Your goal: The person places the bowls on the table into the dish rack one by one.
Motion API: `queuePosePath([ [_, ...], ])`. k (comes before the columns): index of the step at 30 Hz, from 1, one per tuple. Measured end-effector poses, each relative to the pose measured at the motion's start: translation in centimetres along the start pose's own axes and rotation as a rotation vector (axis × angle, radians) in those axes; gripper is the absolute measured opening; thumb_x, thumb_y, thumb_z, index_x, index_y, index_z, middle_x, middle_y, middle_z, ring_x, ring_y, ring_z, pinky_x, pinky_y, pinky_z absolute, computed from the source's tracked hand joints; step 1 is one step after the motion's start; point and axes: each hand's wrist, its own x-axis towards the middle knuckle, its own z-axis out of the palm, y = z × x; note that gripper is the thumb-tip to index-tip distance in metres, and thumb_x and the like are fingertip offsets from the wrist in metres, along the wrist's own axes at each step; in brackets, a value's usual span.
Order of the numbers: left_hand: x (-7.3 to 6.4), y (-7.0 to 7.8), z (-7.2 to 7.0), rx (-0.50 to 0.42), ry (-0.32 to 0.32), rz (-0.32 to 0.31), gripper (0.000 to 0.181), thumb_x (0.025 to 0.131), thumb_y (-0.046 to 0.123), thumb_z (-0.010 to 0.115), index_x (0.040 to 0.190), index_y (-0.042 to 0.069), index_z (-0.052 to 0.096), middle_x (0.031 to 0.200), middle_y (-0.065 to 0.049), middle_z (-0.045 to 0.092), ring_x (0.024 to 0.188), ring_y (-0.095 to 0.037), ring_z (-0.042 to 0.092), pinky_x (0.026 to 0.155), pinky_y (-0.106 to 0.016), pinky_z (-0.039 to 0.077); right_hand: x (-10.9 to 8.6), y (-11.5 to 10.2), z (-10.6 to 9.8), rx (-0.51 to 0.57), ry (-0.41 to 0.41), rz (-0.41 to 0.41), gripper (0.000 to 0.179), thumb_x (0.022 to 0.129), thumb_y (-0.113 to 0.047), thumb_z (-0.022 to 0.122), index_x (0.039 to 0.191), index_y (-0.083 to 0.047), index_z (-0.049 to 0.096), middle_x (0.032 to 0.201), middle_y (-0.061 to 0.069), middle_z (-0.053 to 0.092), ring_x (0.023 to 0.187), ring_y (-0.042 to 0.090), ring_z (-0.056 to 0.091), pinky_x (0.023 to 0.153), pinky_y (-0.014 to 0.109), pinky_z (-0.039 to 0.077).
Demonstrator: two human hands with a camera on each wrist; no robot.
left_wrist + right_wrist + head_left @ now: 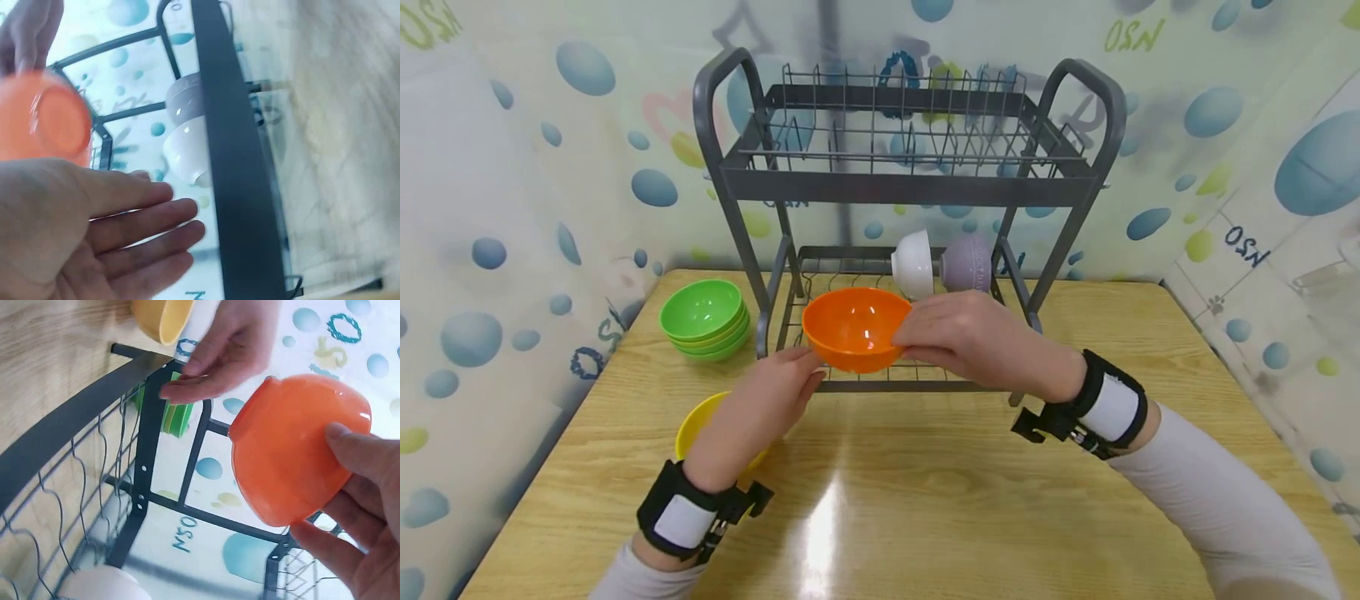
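Observation:
An orange bowl (pixel 859 329) is held up in front of the rack's lower shelf, its inside showing in the head view. My right hand (pixel 958 337) pinches its right side, thumb on the outer wall in the right wrist view. Beside the bowl's left side is my left hand (pixel 767 400); the right wrist view shows a gap between them. The left fingers (pixel 150 228) are extended and hold nothing. Behind the bowl, a white bowl (pixel 913 265) and a purple bowl (pixel 967 262) stand on edge in the lower shelf.
A dark grey two-tier dish rack (pixel 910 187) stands at the back of the wooden table (pixel 940 500). Left of it is a stack of green bowls (pixel 703 317). A yellow bowl (pixel 696 425) sits partly hidden behind my left wrist. Patterned sheeting surrounds the table.

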Motion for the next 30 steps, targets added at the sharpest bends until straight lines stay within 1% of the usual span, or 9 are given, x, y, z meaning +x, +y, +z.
queuePosePath([
  [3,0.1,0.3,0.9,0.057,-0.046,0.027,0.017,0.091,0.015,0.063,0.106,0.009,0.067,0.099,-0.006,0.070,0.088,-0.020,0.066,0.077,-0.036,0.057,0.6,1.3,0.3,0.111,0.020,0.115,0.021,0.084,-0.017,0.071,0.103,-0.009,0.074,0.098,0.001,0.074,0.092,0.011,0.068,0.084,0.027,0.056],
  [7,0.2,0.5,1.6,0.099,-0.051,0.038,0.014,0.091,0.015,0.063,0.101,0.009,0.071,0.096,-0.005,0.070,0.085,-0.020,0.066,0.076,-0.036,0.057,1.9,2.7,0.7,0.243,0.011,0.296,0.022,0.087,-0.017,0.068,0.107,-0.009,0.073,0.098,0.003,0.074,0.086,0.009,0.067,0.078,0.026,0.056],
  [10,0.3,0.5,1.8,0.120,-0.054,0.029,0.012,0.090,0.013,0.064,0.099,0.011,0.072,0.092,-0.003,0.071,0.081,-0.019,0.065,0.073,-0.035,0.057,3.2,3.6,0.9,0.375,0.012,0.458,0.027,0.090,-0.021,0.064,0.114,-0.010,0.070,0.105,0.002,0.073,0.090,0.007,0.065,0.080,0.024,0.056],
  [14,0.5,0.5,2.2,0.166,-0.028,0.065,0.018,0.086,0.001,0.065,0.097,0.013,0.075,0.088,-0.001,0.072,0.077,-0.016,0.065,0.067,-0.033,0.057,4.5,5.2,1.3,0.540,0.042,0.632,0.032,0.093,-0.024,0.061,0.122,-0.013,0.066,0.113,0.001,0.070,0.099,0.007,0.064,0.089,0.028,0.054],
  [17,0.6,0.4,2.3,0.187,-0.006,0.084,0.027,0.083,-0.008,0.063,0.093,0.013,0.075,0.084,0.000,0.072,0.071,-0.014,0.063,0.062,-0.031,0.055,5.3,6.3,1.5,0.679,0.084,0.735,0.033,0.094,-0.022,0.059,0.125,-0.013,0.063,0.117,0.003,0.069,0.102,0.011,0.065,0.091,0.032,0.053],
  [20,0.7,0.4,2.3,0.182,-0.012,0.065,0.031,0.082,-0.011,0.061,0.091,0.014,0.076,0.081,0.001,0.071,0.067,-0.013,0.060,0.058,-0.029,0.052,6.1,7.2,1.8,0.832,0.159,0.839,0.036,0.094,-0.019,0.058,0.129,-0.010,0.060,0.121,0.006,0.067,0.104,0.015,0.065,0.089,0.032,0.055],
  [23,0.8,0.5,2.2,0.179,-0.034,0.041,0.031,0.082,-0.011,0.062,0.092,0.015,0.076,0.079,0.001,0.070,0.065,-0.012,0.058,0.056,-0.028,0.050,6.7,7.9,2.2,0.930,0.245,0.918,0.040,0.093,-0.017,0.059,0.132,-0.007,0.057,0.124,0.008,0.064,0.106,0.017,0.065,0.086,0.031,0.056],
  [25,0.8,0.5,2.1,0.187,-0.045,0.036,0.031,0.082,-0.011,0.062,0.092,0.015,0.077,0.077,0.001,0.069,0.064,-0.011,0.056,0.055,-0.027,0.049,6.9,8.4,2.6,0.957,0.283,0.943,0.041,0.093,-0.016,0.059,0.133,-0.006,0.056,0.125,0.009,0.064,0.106,0.018,0.065,0.085,0.031,0.056],
  [30,0.9,0.5,2.0,0.199,-0.053,0.044,0.032,0.082,-0.011,0.061,0.092,0.014,0.077,0.072,0.002,0.066,0.061,-0.010,0.051,0.054,-0.025,0.045,6.8,9.5,4.1,0.982,0.297,0.955,0.039,0.095,-0.014,0.056,0.132,-0.004,0.056,0.126,0.010,0.063,0.107,0.019,0.064,0.087,0.034,0.056],
])
